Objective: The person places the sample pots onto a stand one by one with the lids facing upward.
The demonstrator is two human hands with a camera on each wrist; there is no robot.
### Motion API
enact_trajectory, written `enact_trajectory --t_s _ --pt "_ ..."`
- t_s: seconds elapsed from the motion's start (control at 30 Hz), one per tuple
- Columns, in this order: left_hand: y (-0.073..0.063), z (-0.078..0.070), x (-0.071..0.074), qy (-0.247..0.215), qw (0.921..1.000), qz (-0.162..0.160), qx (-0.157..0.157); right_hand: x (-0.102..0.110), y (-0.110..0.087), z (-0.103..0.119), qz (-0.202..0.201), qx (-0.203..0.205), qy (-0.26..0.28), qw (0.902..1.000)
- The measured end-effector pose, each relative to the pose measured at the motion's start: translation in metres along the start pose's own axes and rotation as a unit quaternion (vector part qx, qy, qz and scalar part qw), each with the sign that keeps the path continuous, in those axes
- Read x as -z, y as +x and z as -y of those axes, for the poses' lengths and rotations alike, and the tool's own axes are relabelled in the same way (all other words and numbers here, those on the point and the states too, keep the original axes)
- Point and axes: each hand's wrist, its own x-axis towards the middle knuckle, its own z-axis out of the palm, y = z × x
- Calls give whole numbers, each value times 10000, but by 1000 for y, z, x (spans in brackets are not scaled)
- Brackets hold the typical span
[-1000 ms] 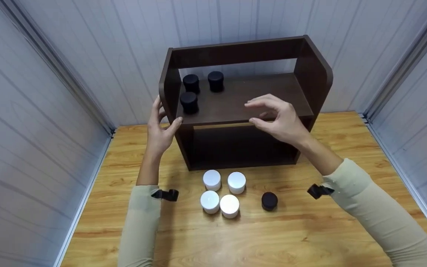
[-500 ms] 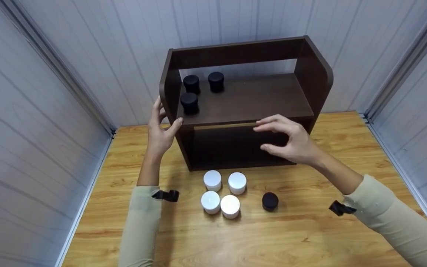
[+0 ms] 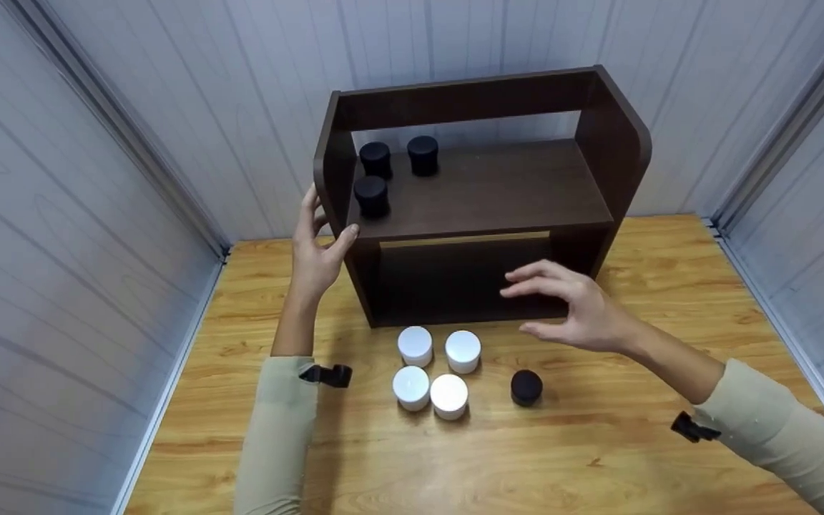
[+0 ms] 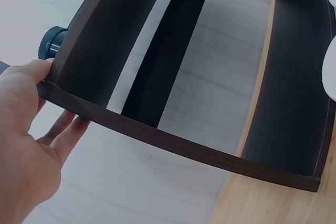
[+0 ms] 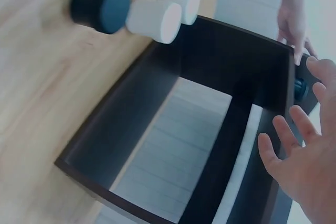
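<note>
My left hand (image 3: 314,265) grips the left side of a dark brown two-tier shelf (image 3: 505,189), its thumb at the front edge and its fingers around the outside of the panel. On the upper tier, at the left, stand three black lidded jars (image 3: 423,156). In the left wrist view part of one black jar (image 4: 54,42) shows beyond the thumb. My right hand (image 3: 591,311) hovers before the lower tier, thumb and fingers spread apart around nothing. Below it, a single black jar (image 3: 526,388) stands on the table.
Several white lidded jars (image 3: 449,396) stand grouped in front of the shelf, left of the lone black jar. The wood-grain table (image 3: 512,465) runs back to pale panelled walls (image 3: 269,107) on three sides.
My right hand has come down and toward me from above the upper tier, fingers staying spread. The left hand keeps its hold on the shelf. The jars have not moved.
</note>
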Motion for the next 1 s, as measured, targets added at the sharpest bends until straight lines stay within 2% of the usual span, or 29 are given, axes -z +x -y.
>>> enact_trajectory --t_s 0.3,0.53,1.0 --pt "-1 0 0 52 9999 51 154 -20 -30 -11 243 -209 -38 9995" --pt "-2 -2 1 40 9999 19 102 -36 -47 -19 415 -260 127 9987" --pt "-2 3 0 49 9999 47 126 -63 -80 -35 1040 -997 280 9892"
